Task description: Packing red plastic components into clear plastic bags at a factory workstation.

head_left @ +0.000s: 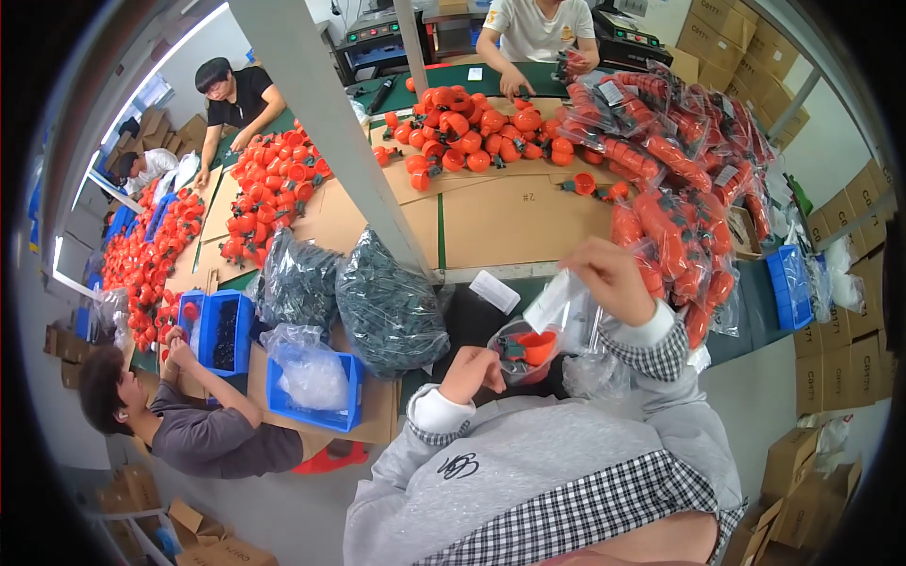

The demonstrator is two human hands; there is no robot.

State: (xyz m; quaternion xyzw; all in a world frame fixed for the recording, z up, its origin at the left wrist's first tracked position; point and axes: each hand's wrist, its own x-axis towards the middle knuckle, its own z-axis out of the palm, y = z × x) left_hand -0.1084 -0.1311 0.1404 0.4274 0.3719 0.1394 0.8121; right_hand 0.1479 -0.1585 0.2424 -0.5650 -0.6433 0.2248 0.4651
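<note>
In front of me is a clear plastic bag [512, 366] with a red-orange plastic cup [540, 348] inside; a dark green fitting shows beside the cup. My left hand [472, 372] is closed, its fingers pinching the bag's left edge. Raised above the bag's right side, my right hand [609, 278] has its fingers pinched on a white paper slip [551, 304], whose lower end reaches the bag's mouth. A second white slip [494, 291] lies on the dark table just beyond. Crumpled clear bags [596, 375] lie beneath my right wrist.
Packed red cups in bags [665, 222] pile up at right. Loose red cups [462, 127] lie across the cardboard-covered table [500, 231]. Left of me stand bulging bags of dark green parts [387, 307] and a blue bin [314, 420]. A metal post [349, 141] rises ahead. Several co-workers sit around.
</note>
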